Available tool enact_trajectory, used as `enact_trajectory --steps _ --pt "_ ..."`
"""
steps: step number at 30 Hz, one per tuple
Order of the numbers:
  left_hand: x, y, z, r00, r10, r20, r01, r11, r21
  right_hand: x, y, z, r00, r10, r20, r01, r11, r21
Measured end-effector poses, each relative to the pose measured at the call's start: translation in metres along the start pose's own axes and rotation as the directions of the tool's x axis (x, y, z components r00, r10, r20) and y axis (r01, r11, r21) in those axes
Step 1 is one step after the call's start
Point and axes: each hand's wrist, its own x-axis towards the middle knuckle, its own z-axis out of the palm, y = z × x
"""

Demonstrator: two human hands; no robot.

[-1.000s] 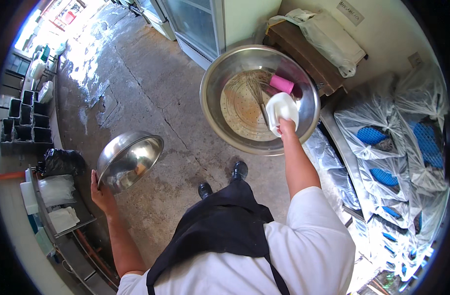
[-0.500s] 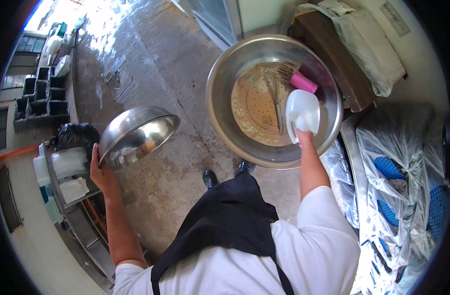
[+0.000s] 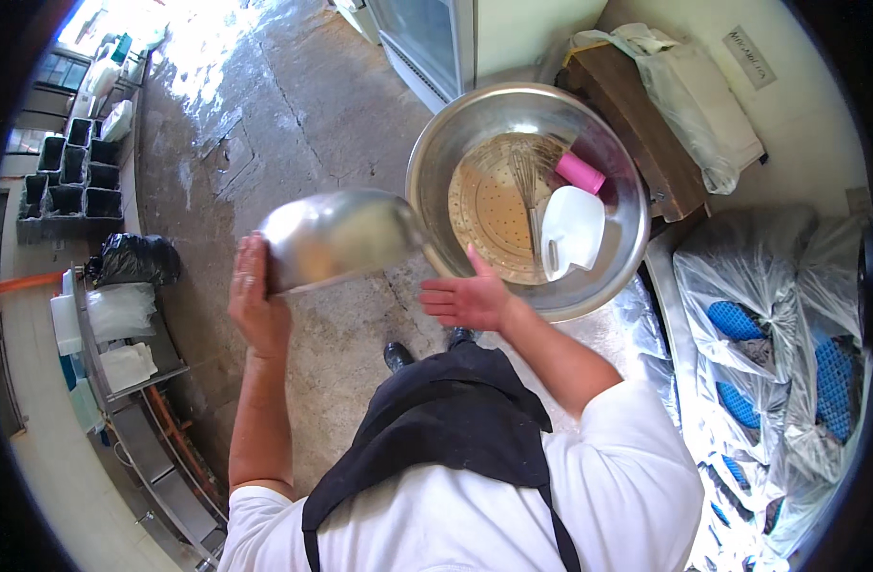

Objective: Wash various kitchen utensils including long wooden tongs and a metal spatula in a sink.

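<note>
My left hand (image 3: 258,297) grips the edge of a shiny metal bowl (image 3: 346,238), which is tilted and blurred by motion. With fingers spread and nothing in it, my right hand (image 3: 470,297) reaches toward that bowl's right side, in front of the large basin's near rim. Inside the large metal basin (image 3: 425,162) lie a white scoop (image 3: 572,234), a wire whisk (image 3: 525,186), a pink cylindrical piece (image 3: 580,173) and a round, perforated tan disc (image 3: 484,214). Whether the pink piece is a handle of something wiry beside it, I cannot tell.
A brown wooden box (image 3: 637,133) with plastic-wrapped items stands behind the basin at right. Clear plastic covers blue mesh items (image 3: 737,319) on the right. At left are a metal shelf (image 3: 151,381), a black bag (image 3: 136,259) and dark crates (image 3: 74,181). A glass-fronted cabinet (image 3: 417,43) stands ahead.
My right hand has let go of the white scoop, now lying in the basin, and moved left. My left hand has brought the bowl rightward toward the basin, turning it.
</note>
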Motion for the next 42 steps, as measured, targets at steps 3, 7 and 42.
enact_trajectory --steps 3,7,42 --pt "-0.003 0.026 0.009 0.976 0.179 0.126 -0.174 0.983 -0.05 0.011 0.004 0.026 0.898 -0.432 -0.079 0.439 0.87 0.225" --pt "-0.025 0.038 0.023 0.921 0.281 0.268 -0.261 0.959 -0.107 -0.034 -0.016 0.036 0.763 -0.644 -0.056 0.644 0.747 0.165" --pt "-0.249 -0.02 0.002 -0.148 -0.516 0.844 0.7 0.548 0.458 -0.016 -0.18 -0.332 0.442 -0.579 -0.685 0.845 0.525 0.102"
